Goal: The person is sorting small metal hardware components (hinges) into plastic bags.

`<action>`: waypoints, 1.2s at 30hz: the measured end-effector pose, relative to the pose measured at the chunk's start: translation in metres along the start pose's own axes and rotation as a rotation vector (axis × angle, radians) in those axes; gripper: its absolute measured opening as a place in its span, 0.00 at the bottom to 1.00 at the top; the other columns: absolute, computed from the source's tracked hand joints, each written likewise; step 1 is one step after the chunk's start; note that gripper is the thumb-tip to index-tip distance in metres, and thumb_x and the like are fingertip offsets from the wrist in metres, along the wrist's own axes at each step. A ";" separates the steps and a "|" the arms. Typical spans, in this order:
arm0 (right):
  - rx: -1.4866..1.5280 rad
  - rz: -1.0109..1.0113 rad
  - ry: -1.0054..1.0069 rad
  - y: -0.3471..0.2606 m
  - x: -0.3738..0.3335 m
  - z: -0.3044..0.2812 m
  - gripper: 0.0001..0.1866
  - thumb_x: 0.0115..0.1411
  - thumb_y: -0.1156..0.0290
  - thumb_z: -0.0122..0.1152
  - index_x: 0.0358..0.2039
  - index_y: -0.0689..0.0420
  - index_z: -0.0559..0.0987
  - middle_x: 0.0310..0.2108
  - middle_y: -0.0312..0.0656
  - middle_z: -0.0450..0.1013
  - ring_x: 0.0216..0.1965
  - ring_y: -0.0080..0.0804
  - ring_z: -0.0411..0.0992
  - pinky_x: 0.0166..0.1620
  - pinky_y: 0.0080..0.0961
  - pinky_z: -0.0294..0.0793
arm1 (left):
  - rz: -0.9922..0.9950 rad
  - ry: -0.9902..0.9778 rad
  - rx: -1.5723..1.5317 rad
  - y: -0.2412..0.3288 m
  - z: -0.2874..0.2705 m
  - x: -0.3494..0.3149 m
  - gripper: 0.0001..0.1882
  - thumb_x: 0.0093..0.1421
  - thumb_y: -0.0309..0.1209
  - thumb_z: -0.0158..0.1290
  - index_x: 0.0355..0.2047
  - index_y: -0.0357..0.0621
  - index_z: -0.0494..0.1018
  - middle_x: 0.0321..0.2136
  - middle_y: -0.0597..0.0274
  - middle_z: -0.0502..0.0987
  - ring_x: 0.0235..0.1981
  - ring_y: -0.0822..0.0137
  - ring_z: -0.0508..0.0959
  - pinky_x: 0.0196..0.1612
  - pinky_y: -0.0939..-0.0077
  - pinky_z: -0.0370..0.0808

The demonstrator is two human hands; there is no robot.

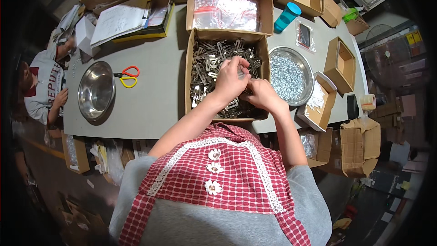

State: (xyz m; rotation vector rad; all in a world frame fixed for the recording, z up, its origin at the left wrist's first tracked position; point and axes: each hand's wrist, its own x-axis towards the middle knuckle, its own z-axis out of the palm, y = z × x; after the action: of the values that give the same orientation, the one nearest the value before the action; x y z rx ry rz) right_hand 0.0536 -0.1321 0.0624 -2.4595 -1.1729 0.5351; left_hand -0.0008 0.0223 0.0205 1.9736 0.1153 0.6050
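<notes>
Both of my hands are together above a cardboard box (188, 71) full of flat, slotted metal pieces (207, 59). My left hand (231, 81) is closed, its fingers curled around something small and pale that I cannot make out. Just to its right and nearer to me, my right hand (264, 96) is closed too, fingertips pinched by the left palm. Whatever the right fingers hold is hidden. Beyond this box stands another cardboard box (268, 7) of clear zip bags (225, 11) with red strips. A steel bowl (310, 84) of small shiny metal parts (287, 75) sits at the right.
At the left lie an empty steel bowl (96, 91) and scissors (129, 76) with red and yellow handles. A blue cup (287, 17), a bagged dark item (305, 35) and a box of white pieces (317, 102) are at the right. Another person (45, 80) sits far left.
</notes>
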 end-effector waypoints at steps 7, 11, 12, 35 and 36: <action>-0.424 -0.097 0.543 0.039 0.049 -0.016 0.09 0.48 0.70 0.66 0.32 0.56 0.85 0.37 0.47 0.75 0.47 0.48 0.71 0.53 0.44 0.67 | -0.066 -0.033 -0.088 -0.001 0.001 0.000 0.20 0.54 0.24 0.63 0.47 0.39 0.72 0.32 0.61 0.81 0.37 0.66 0.83 0.46 0.69 0.78; -0.575 -0.128 0.579 0.051 0.080 -0.009 0.09 0.48 0.67 0.67 0.29 0.56 0.86 0.38 0.46 0.75 0.51 0.47 0.68 0.59 0.48 0.61 | -0.051 -0.065 -0.009 -0.009 -0.010 -0.008 0.22 0.54 0.24 0.63 0.49 0.40 0.71 0.33 0.60 0.82 0.39 0.64 0.83 0.47 0.68 0.77; -0.573 -0.152 0.570 0.048 0.086 -0.008 0.09 0.48 0.67 0.67 0.28 0.56 0.86 0.38 0.46 0.75 0.52 0.47 0.68 0.61 0.49 0.60 | -0.058 -0.055 0.050 -0.013 -0.012 -0.011 0.22 0.54 0.24 0.63 0.49 0.40 0.71 0.34 0.60 0.82 0.39 0.63 0.83 0.47 0.68 0.77; -0.129 0.005 0.708 0.016 0.077 -0.029 0.12 0.49 0.64 0.72 0.29 0.60 0.87 0.38 0.49 0.78 0.51 0.46 0.69 0.61 0.46 0.60 | -0.196 -0.060 0.049 -0.010 -0.016 -0.012 0.14 0.54 0.29 0.67 0.38 0.40 0.75 0.33 0.56 0.82 0.41 0.55 0.82 0.46 0.62 0.77; 0.133 -0.008 0.744 0.002 0.062 -0.035 0.11 0.52 0.67 0.72 0.30 0.61 0.87 0.39 0.47 0.77 0.51 0.42 0.69 0.60 0.42 0.63 | -0.203 -0.057 0.045 -0.012 -0.014 -0.010 0.14 0.54 0.29 0.67 0.38 0.40 0.75 0.33 0.56 0.82 0.41 0.55 0.82 0.46 0.62 0.77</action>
State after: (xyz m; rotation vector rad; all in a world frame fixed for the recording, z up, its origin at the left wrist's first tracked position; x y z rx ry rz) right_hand 0.1077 -0.0896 0.0805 -2.2124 -0.7965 -0.2913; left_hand -0.0144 0.0360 0.0119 1.9906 0.2923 0.4173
